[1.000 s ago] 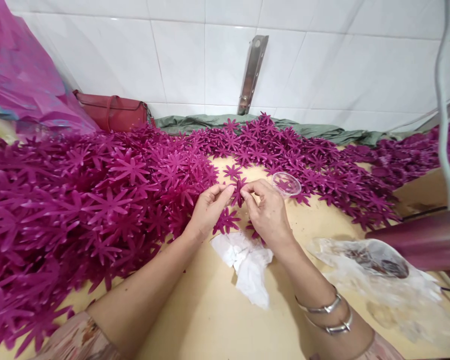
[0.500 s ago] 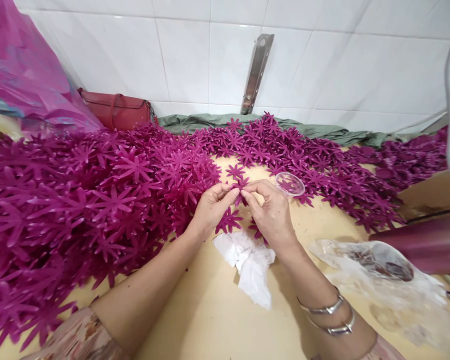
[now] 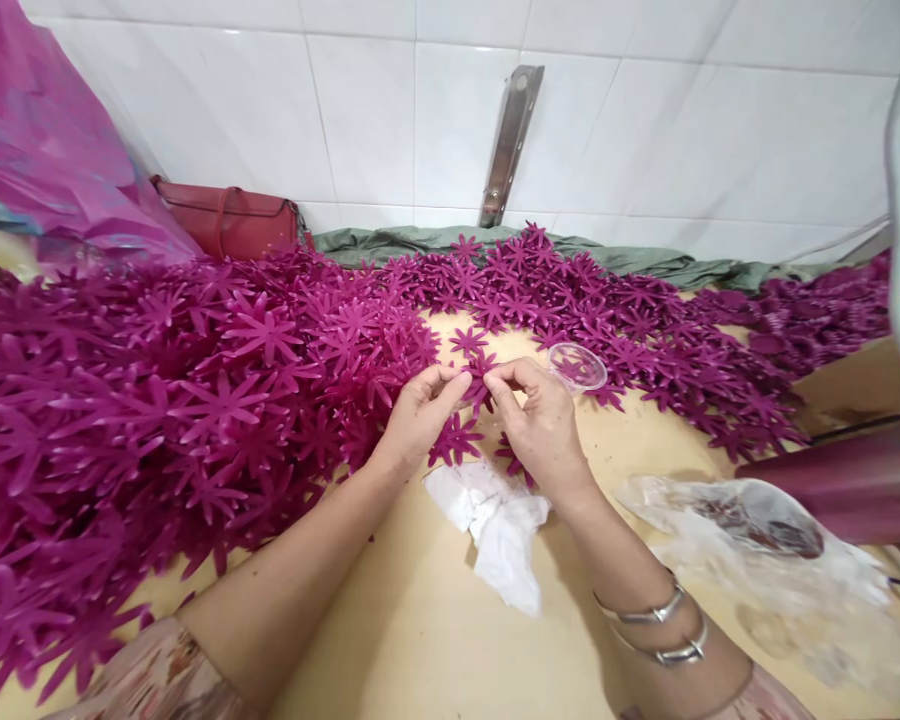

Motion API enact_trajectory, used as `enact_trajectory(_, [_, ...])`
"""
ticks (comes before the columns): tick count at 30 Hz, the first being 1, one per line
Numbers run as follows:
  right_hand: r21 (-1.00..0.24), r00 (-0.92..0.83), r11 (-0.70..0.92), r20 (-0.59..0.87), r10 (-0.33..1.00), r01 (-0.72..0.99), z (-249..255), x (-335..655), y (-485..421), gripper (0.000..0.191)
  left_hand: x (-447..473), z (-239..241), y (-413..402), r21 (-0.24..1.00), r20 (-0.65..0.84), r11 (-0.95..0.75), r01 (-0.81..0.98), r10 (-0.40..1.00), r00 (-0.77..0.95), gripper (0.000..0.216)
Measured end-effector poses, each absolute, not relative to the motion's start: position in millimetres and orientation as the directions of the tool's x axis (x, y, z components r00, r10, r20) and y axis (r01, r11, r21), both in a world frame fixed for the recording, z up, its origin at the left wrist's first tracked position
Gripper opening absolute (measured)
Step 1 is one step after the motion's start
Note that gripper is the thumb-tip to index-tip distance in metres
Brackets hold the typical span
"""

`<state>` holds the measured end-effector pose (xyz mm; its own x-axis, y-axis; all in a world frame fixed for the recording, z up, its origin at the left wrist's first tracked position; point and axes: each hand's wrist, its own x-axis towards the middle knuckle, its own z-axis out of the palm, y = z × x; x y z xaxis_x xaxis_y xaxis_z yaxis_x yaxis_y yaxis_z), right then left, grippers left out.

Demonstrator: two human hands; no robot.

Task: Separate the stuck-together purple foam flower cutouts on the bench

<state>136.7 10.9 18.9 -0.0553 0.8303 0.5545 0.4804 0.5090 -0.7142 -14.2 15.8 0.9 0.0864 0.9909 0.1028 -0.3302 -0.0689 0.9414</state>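
A magenta flower-shaped piece (image 3: 481, 380) with narrow petals is held up between both hands above the table. My left hand (image 3: 423, 415) pinches its left side between thumb and forefinger. On its right side my right hand (image 3: 538, 420) grips a petal in the same way; bangles circle that wrist. Just below the hands lies another magenta flower piece (image 3: 456, 440), and one more is partly covered by my right hand. A crumpled white tissue (image 3: 495, 530) rests on the table nearer to me. Beyond the fingers sits a single flower piece (image 3: 467, 342).
Large heaps of magenta flower pieces (image 3: 217, 400) cover the left and back of the table (image 3: 412, 620). A clear round lid (image 3: 576, 367) lies right of my hands. Further right are a plastic bag (image 3: 765, 530) and a magenta cylinder (image 3: 847, 485). A red purse (image 3: 229, 220) stands behind.
My fingertips have moved slightly apart along the flower piece, which stays between them. The view has shifted a little; the surrounding things lie as before.
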Motion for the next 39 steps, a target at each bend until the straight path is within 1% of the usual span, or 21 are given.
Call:
enact_trajectory(4, [-0.817, -0.035, 0.435, 0.457, 0.889, 0.380, 17, 136, 11, 0.018, -14, 0, 16, 0.934, 0.073, -0.041, -0.354, 0.994, 0.078, 0.033])
enact_trajectory(6, [-0.835, -0.036, 0.423, 0.440, 0.897, 0.351, 14, 135, 12, 0.018, -14, -1, 17, 0.929, 0.073, -0.046, -0.368, 0.996, 0.060, 0.032])
enact_trajectory(11, [-0.821, -0.036, 0.434, 0.455, 0.890, 0.370, 10, 133, 13, 0.016, -14, -4, 18, 0.928, 0.109, -0.092, -0.362, 0.994, 0.029, 0.024])
enact_trajectory(15, [-0.798, -0.009, 0.429, 0.470, 0.883, 0.423, 11, 131, 12, 0.022, -14, -4, 18, 0.944, 0.089, -0.075, -0.321, 0.996, 0.030, 0.021])
enact_trajectory(17, [-0.798, 0.006, 0.444, 0.489, 0.872, 0.406, 12, 129, 10, 0.021, -13, -5, 17, 0.938, 0.067, -0.050, -0.343, 0.997, 0.038, 0.022])
enact_trajectory(19, [-0.814, 0.057, 0.460, 0.509, 0.859, 0.354, 14, 129, 9, 0.019, -14, -5, 18, 0.915, 0.045, -0.029, -0.402, 0.998, 0.032, 0.024])
enact_trajectory(21, [-0.825, 0.148, 0.472, 0.532, 0.834, 0.310, 17, 129, 9, 0.019, -14, -5, 19, 0.881, 0.005, -0.006, -0.473, 1.000, -0.002, 0.027])
enact_trajectory(24, [-0.842, 0.253, 0.479, 0.534, 0.807, 0.250, 19, 132, 10, 0.018, -15, -5, 21, 0.857, -0.049, 0.017, -0.515, 0.998, -0.050, 0.031])
enact_trajectory(28, [-0.898, 0.261, 0.423, 0.440, 0.859, 0.122, 15, 132, 12, 0.020, -14, -9, 23, 0.878, -0.037, -0.028, -0.478, 0.991, -0.126, 0.028])
enact_trajectory(31, [-0.928, 0.198, 0.361, 0.339, 0.919, -0.086, 10, 131, 14, 0.022, -12, -13, 24, 0.883, -0.022, -0.059, -0.466, 0.986, -0.167, 0.027])
enact_trajectory(33, [-0.924, 0.135, 0.284, 0.257, 0.957, -0.255, 10, 131, 15, 0.021, -12, -15, 23, 0.881, -0.014, -0.067, -0.468, 0.986, -0.168, 0.027])
enact_trajectory(35, [-0.905, 0.060, 0.186, 0.177, 0.982, -0.383, 14, 131, 14, 0.023, -12, -16, 23, 0.881, -0.009, -0.072, -0.468, 0.986, -0.167, 0.029])
enact_trajectory(37, [-0.882, 0.003, 0.110, 0.122, 0.992, -0.458, 20, 132, 12, 0.030, -12, -16, 22, 0.883, -0.005, -0.072, -0.463, 0.987, -0.162, 0.031])
enact_trajectory(39, [-0.869, -0.019, 0.089, 0.113, 0.993, -0.487, 26, 132, 10, 0.040, -13, -15, 22, 0.879, 0.004, -0.070, -0.471, 0.990, -0.140, 0.033])
